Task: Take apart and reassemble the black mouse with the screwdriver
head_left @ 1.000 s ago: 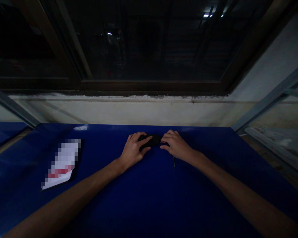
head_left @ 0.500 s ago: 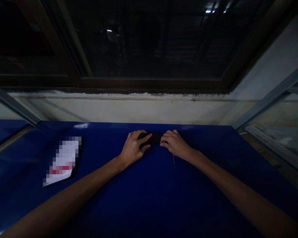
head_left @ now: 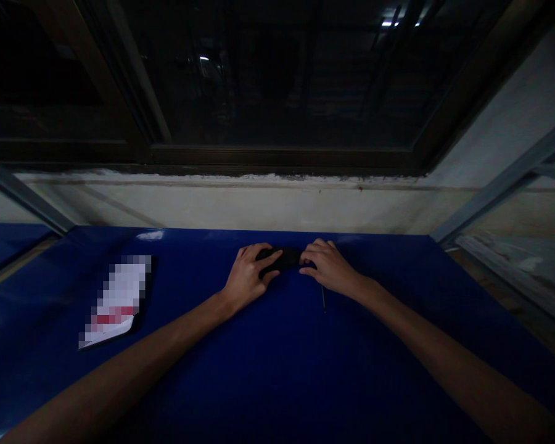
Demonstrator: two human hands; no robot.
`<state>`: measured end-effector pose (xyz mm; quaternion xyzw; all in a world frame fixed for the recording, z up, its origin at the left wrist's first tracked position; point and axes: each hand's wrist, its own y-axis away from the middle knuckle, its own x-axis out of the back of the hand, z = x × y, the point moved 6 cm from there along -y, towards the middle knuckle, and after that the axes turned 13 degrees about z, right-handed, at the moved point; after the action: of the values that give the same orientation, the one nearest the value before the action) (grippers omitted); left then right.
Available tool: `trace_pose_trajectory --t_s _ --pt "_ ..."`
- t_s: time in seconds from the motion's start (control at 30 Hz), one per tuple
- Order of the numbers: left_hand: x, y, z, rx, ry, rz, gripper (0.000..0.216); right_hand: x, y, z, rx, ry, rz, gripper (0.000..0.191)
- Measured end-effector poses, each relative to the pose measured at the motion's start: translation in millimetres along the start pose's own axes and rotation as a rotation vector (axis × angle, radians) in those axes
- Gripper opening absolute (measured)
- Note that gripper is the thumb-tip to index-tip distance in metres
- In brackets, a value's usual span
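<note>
A small black object (head_left: 284,258) lies on the blue table (head_left: 277,370) near the far edge. My left hand (head_left: 250,277) curls around its left end, thumb and fingers closed on it. My right hand (head_left: 328,268) grips its right end with bent fingers. I cannot make out what the object is in the dim light. A thin dark rod (head_left: 324,299) lies on the table just below my right hand, partly hidden by the wrist.
A white card or booklet (head_left: 115,302) lies flat at the left of the table. A pale wall and a dark window (head_left: 277,80) rise behind the table. Metal frame bars (head_left: 504,182) slant up at the right and left corners.
Almost nothing moved. Both hands stay on the black object; my right fingers have shifted slightly on its end.
</note>
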<state>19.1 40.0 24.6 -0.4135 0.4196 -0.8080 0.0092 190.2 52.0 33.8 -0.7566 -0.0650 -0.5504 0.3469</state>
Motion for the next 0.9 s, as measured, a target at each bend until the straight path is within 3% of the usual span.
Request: trace_pose_trajectory --t_s 0.37,0.67,0.9 --pt "-0.9 1.2 -1.1 -0.004 0.011 -0.003 0.044 -5.5 0.4 -1.8 0.056 -0.029 -0.007 0.008" --pt "-3.9 2.2 3.5 -0.061 0.043 -0.041 0.044 30.8 -12.2 6.6 -0.188 -0.296 0.164 0.021" --pt "-3.9 4.0 7.7 -0.111 0.048 -0.056 0.044 27.4 -10.2 0.0 -0.261 -0.473 0.184 0.021"
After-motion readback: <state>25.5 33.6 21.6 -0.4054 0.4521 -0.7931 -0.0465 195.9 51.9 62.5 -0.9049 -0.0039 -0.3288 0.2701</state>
